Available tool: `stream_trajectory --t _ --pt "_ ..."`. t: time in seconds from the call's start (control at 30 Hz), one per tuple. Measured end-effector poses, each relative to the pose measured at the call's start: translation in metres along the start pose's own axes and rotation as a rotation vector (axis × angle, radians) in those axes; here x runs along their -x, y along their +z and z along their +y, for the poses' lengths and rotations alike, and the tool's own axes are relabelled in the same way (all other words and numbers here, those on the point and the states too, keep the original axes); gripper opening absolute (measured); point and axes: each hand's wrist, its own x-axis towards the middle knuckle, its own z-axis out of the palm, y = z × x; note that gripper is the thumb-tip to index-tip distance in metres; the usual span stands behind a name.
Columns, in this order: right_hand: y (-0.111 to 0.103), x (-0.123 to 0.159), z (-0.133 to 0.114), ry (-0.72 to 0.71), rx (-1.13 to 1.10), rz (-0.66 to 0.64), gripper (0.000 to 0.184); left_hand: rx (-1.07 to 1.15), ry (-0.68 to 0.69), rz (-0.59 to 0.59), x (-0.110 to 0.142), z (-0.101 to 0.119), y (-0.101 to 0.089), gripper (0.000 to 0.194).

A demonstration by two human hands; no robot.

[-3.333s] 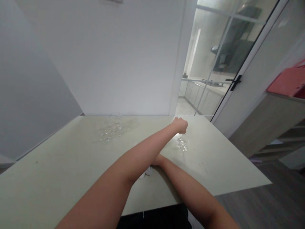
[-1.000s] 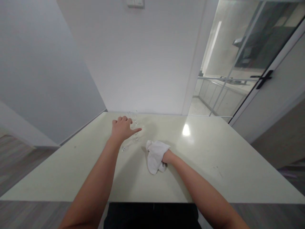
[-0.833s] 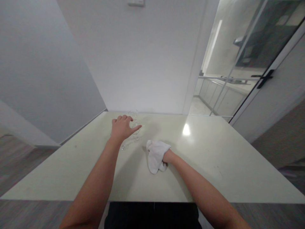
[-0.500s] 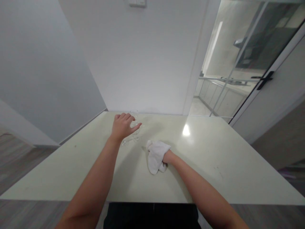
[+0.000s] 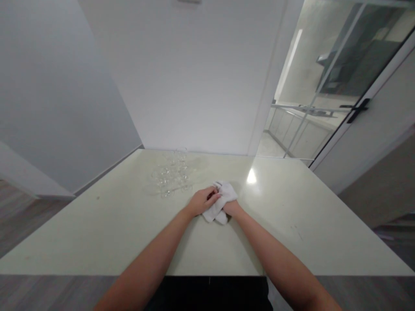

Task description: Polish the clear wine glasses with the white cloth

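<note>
A crumpled white cloth (image 5: 228, 191) is over the middle of the pale table, between my hands. My right hand (image 5: 231, 208) is wrapped in it, the fingers hidden under its folds. From the left, my left hand (image 5: 201, 201) meets the cloth with fingers curled, thumb and fingertips gripping its near side. Beyond my left hand, several clear glasses (image 5: 167, 190) stand close together towards the back left of the table. Their outlines are faint, and some overlap.
The pale glossy table (image 5: 106, 233) reaches back to a white wall (image 5: 194, 86). A light reflection lies on its back right part. On the right is a glass-paned partition beside a door with a black handle (image 5: 358, 110).
My left hand has left the glasses and come right and nearer, onto the cloth. My right hand and the cloth have shifted slightly away from me. The glasses are now uncovered.
</note>
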Motion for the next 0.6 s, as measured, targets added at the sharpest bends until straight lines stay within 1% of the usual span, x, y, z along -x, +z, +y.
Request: stream_trajectory --t 0.07,0.13,0.2,0.23,0.27,0.33,0.43,0.53,0.6 --pt "-0.002 0.001 -0.002 -0.017 0.049 0.038 0.017 0.081 -0.050 0.030 -0.002 -0.008 -0.001 0.030" --pt "-0.005 0.002 -0.005 -0.013 0.042 0.081 0.020 0.150 -0.101 0.102 -0.002 -0.014 -0.001 0.031" --pt "-0.007 0.004 -0.007 0.046 -0.034 0.130 0.023 0.223 -0.153 0.188 -0.002 -0.017 -0.001 0.033" --pt "-0.008 0.005 -0.008 0.084 -0.078 0.153 0.025 0.258 -0.172 0.213 -0.002 -0.017 0.000 0.036" --pt "-0.008 0.006 -0.007 0.121 -0.118 0.175 0.026 0.288 -0.178 0.208 -0.002 -0.016 0.000 0.038" --pt "-0.008 0.007 -0.006 0.183 -0.185 0.207 0.026 0.334 -0.150 0.135 -0.001 -0.011 0.002 0.040" --pt "-0.006 0.008 -0.003 0.283 -0.339 0.240 0.026 0.346 -0.048 -0.025 0.002 -0.004 0.002 0.040" --pt "-0.004 0.008 -0.004 0.453 -0.622 0.275 0.030 0.259 0.038 -0.126 0.004 0.000 0.001 0.044" --pt "-0.004 0.007 -0.007 0.523 -0.748 0.287 0.035 0.198 0.097 -0.163 0.005 0.002 -0.002 0.047"
